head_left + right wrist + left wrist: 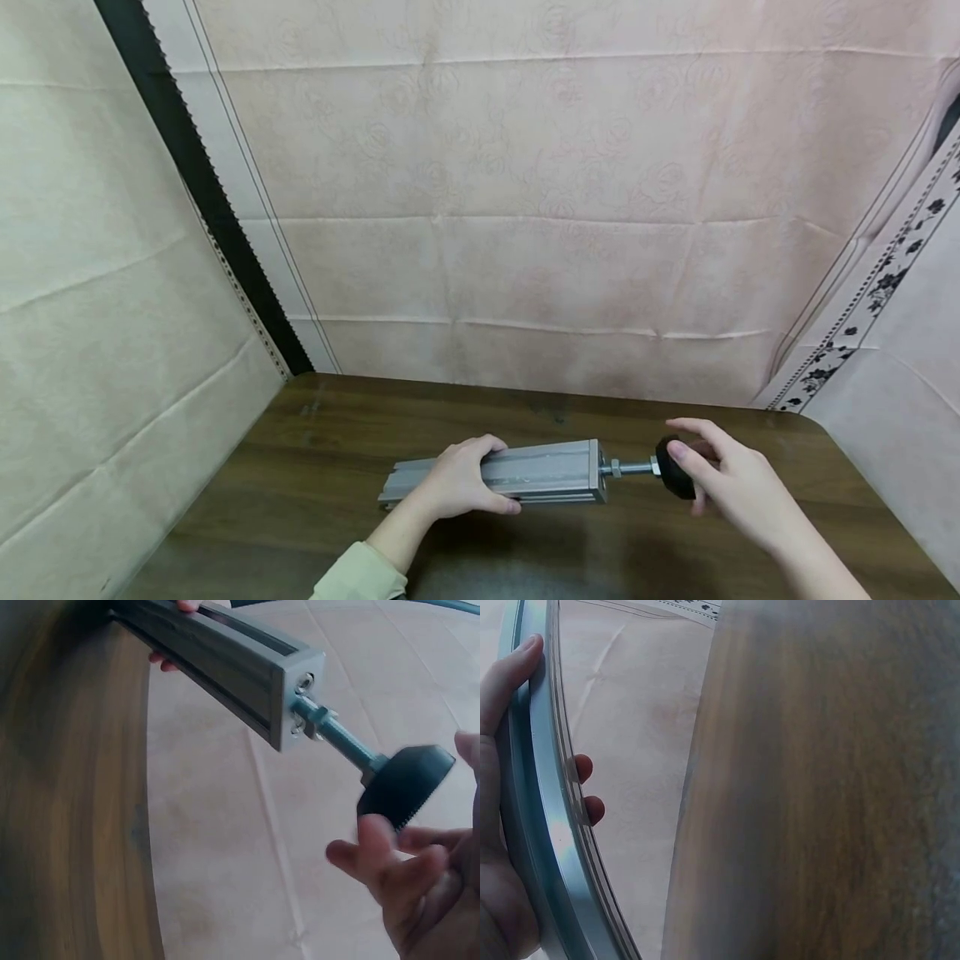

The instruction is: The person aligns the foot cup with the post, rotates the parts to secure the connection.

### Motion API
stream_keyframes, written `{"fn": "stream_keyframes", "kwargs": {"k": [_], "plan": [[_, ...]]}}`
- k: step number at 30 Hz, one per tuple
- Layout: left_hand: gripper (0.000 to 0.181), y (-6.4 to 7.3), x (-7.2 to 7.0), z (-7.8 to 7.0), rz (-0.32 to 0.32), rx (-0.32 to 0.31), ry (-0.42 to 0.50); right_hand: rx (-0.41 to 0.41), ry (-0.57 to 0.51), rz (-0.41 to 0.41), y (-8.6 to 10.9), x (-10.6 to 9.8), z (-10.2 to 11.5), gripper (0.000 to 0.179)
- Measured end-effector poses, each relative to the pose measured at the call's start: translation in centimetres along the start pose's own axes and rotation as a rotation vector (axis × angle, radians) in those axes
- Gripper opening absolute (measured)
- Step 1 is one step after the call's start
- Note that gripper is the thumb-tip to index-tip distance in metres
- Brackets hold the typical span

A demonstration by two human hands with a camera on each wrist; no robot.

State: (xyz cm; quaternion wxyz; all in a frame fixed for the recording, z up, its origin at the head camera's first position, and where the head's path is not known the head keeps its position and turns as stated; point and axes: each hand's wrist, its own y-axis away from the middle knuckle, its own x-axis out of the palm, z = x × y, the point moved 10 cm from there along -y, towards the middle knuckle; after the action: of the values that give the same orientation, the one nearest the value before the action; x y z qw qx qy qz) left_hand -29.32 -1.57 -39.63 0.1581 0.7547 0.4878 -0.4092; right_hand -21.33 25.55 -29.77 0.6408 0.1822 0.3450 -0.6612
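Observation:
A silver aluminium profile bar (551, 471) lies roughly crosswise above the brown table in the head view. My left hand (465, 483) grips it around the middle, thumb on the near side; the left wrist view shows two fingertips past the far edge of the bar (551, 795). From the bar's right end, a threaded rod with nuts (341, 739) runs to a black leveling foot (405, 780). Around that foot curl the thumb and fingers of my right hand (731, 483). In the right wrist view, one fingertip touches the foot's lower edge.
Under the hands is a brown wood-grain table (322, 467). Pale patterned cloth (525, 208) hangs behind it and on both sides. A dark strip (217, 192) slants down at the left, and a flowered border (862, 317) edges the right cloth.

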Motion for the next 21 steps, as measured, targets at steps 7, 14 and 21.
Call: {"fn": "stream_keyframes", "kwargs": {"k": [7, 14, 21], "plan": [[0.073, 0.0, 0.0, 0.0, 0.023, -0.02, 0.003, -0.497, 0.021, 0.122, 1.7, 0.4, 2.2, 0.09], [0.074, 0.0, -0.2, 0.1, 0.01, -0.008, 0.016, -0.716, 0.113, 0.102, 2.9, 0.4, 3.6, 0.085], [0.073, 0.1, -0.1, 0.2, 0.019, -0.01, 0.008, -0.743, 0.127, 0.084, 2.9, 0.5, 3.7, 0.075]]}}
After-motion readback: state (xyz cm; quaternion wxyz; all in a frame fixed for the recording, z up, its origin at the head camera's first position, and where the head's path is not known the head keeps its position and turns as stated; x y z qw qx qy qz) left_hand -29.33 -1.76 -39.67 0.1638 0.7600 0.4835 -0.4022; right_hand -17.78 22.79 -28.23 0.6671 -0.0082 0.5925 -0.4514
